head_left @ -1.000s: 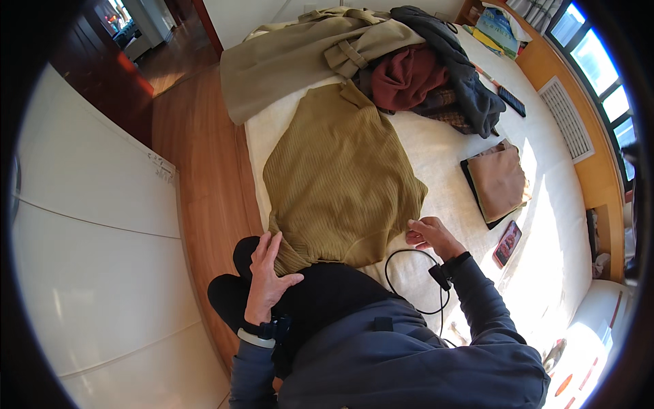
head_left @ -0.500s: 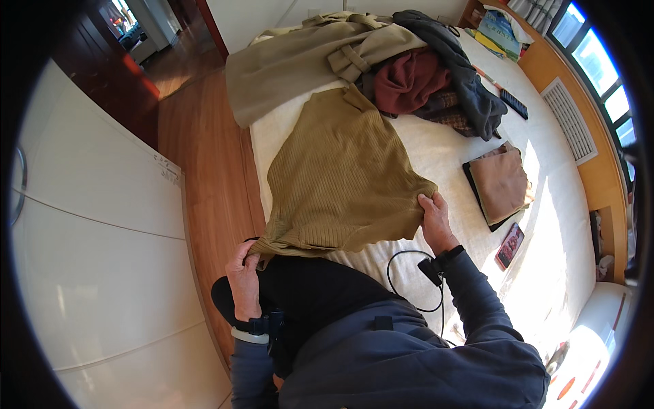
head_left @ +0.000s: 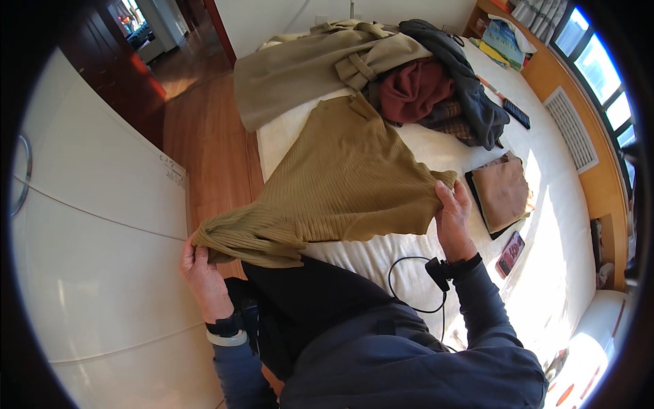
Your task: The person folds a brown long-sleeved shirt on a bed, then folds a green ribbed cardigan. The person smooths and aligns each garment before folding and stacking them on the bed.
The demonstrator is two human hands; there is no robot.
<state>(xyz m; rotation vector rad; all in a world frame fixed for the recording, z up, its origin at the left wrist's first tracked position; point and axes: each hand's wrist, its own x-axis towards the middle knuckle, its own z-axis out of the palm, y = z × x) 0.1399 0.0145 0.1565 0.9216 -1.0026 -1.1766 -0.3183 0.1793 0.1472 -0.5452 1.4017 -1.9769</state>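
An olive-brown ribbed knit sweater (head_left: 347, 170) is stretched between my hands, its far part lying on the bed. My left hand (head_left: 203, 276) is closed on a bunched part of it, out past the bed's left edge. At the opposite side, my right hand (head_left: 455, 217) pinches the sweater's right edge between thumb and fingers. The knit hangs in folds near my left hand and lies flatter toward the middle. My black-clad leg (head_left: 313, 286) is under the near edge.
On the white-covered bed (head_left: 409, 249), a beige coat (head_left: 293, 75), a dark red garment (head_left: 415, 88) and a dark grey garment (head_left: 470, 88) form a pile. Folded brown clothing (head_left: 501, 191), a phone (head_left: 509, 253) and a black comb (head_left: 516, 113) lie rightward. A white cabinet (head_left: 109, 225) stands left.
My left hand has moved left and outward, pulling the sweater's near left part wider. My right hand has shifted slightly right and up, still gripping the other edge.
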